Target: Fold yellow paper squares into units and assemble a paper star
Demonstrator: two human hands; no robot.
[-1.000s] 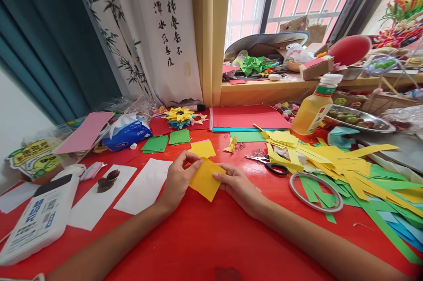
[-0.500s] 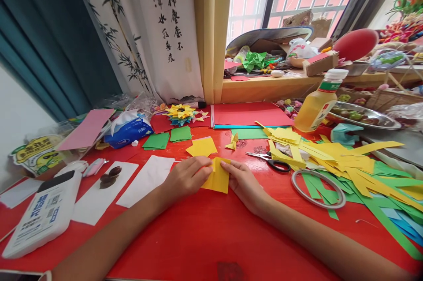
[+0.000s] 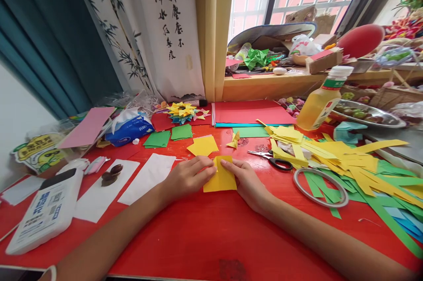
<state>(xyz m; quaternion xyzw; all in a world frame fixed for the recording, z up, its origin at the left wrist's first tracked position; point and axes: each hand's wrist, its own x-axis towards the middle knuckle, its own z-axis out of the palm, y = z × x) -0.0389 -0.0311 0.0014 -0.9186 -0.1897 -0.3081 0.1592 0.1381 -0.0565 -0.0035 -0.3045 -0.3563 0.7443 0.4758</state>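
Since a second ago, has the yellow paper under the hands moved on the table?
Yes. The yellow paper has shifted slightly right, toward the scissors, and turned from cornerwise to straight-edged.

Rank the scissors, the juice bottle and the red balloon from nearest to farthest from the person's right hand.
From the right hand:
1. Scissors, just beyond it to the right, on the table.
2. Juice bottle, farther back and right, near the table's far edge.
3. Red balloon, farthest, up on the windowsill.
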